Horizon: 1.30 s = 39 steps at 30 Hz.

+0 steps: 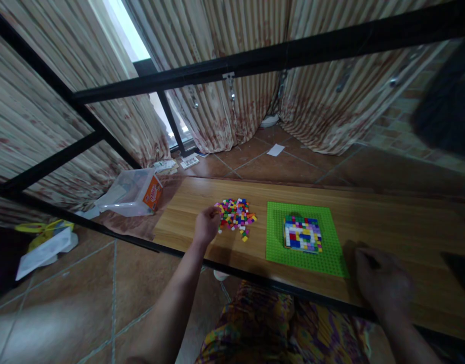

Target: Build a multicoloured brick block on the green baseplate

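Observation:
My left hand [208,224] is at the left edge of a loose pile of small colourful building bricks [234,215]. Its thumb and fingers are pinched together; whatever they may hold is too small to make out. To the right of the pile lies a green baseplate [276,247], studded all over. A low rectangular block of bricks in many colours [302,234] stands on the middle of it, with white, blue, purple and yellow pieces on top. My right hand [384,278] rests on the wood just right of the baseplate, its fingers curled in and nothing visible in them.
The narrow wooden table [186,202] has a dark front edge. Left of it on the floor sits a clear plastic box [131,192] with an orange label. A black metal frame bar [255,58] crosses the view ahead, before striped curtains [224,116]. A dark object [460,268] is at the right.

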Each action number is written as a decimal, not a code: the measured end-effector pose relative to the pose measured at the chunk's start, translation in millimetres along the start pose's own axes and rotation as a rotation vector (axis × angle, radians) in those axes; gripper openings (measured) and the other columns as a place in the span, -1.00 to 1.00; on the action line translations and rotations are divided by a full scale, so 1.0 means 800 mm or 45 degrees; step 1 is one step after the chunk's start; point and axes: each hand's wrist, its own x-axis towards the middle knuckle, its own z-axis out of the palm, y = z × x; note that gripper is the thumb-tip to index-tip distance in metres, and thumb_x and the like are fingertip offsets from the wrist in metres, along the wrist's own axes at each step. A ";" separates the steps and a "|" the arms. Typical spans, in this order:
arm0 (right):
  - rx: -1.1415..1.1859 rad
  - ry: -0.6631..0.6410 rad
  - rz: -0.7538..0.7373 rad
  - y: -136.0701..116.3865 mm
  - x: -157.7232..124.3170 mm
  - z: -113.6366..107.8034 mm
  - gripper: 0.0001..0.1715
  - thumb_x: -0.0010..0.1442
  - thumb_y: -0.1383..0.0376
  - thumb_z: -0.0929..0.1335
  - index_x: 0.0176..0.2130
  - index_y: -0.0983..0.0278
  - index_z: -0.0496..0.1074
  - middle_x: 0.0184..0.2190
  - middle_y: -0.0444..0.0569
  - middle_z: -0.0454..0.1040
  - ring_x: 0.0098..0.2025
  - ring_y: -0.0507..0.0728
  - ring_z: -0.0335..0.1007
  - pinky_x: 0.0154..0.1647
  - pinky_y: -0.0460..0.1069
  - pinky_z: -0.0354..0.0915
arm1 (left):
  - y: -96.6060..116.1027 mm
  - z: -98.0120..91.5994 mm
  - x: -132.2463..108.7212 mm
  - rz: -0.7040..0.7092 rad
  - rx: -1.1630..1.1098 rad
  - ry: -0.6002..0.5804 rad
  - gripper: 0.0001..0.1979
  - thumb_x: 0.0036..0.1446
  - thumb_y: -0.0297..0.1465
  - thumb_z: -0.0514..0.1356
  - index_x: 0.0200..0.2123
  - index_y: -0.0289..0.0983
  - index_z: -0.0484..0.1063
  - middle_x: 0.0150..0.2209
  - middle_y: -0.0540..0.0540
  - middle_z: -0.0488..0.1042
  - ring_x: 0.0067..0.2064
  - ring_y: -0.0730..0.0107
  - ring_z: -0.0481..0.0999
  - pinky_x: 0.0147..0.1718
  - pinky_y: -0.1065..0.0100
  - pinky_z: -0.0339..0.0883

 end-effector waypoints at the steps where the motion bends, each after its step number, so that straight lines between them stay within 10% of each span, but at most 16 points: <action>1: -0.005 -0.010 0.003 0.000 0.000 0.000 -0.62 0.20 0.08 0.24 -0.31 0.28 0.50 -0.29 0.11 0.53 -0.29 0.25 0.45 -0.30 0.09 0.32 | 0.000 0.002 0.003 0.053 0.095 -0.012 -0.78 -0.05 -0.47 0.21 -0.30 -0.28 0.60 -0.54 0.01 0.50 -0.45 0.42 0.48 -0.42 0.46 0.32; 12: -0.013 0.012 -0.018 0.002 -0.001 0.003 -0.63 0.19 0.08 0.24 -0.33 0.27 0.50 -0.29 0.11 0.53 -0.28 0.26 0.45 -0.30 0.11 0.33 | 0.008 0.010 0.009 0.327 0.350 -0.065 -0.61 0.02 -0.63 0.08 -0.17 -0.21 0.57 -0.03 -0.10 0.56 -0.03 0.31 0.53 0.00 0.36 0.36; 20: 0.031 -0.027 0.026 -0.006 0.001 -0.002 -0.58 0.21 0.06 0.22 -0.32 0.29 0.50 -0.28 0.18 0.52 -0.27 0.30 0.45 -0.28 0.14 0.32 | 0.015 0.006 0.035 0.385 0.773 -0.145 -0.59 0.04 -0.55 0.18 0.00 -0.26 0.49 -0.04 -0.23 0.56 0.03 0.10 0.51 0.07 0.22 0.32; 39: 0.019 0.020 0.005 -0.006 0.001 0.003 -0.57 0.22 0.07 0.22 -0.34 0.30 0.52 -0.31 0.11 0.53 -0.28 0.22 0.44 -0.31 0.06 0.30 | 0.020 0.001 0.036 0.430 0.529 -0.028 -0.63 -0.02 -0.60 0.11 -0.13 -0.31 0.54 -0.23 -0.15 0.55 -0.25 0.35 0.53 -0.17 0.37 0.40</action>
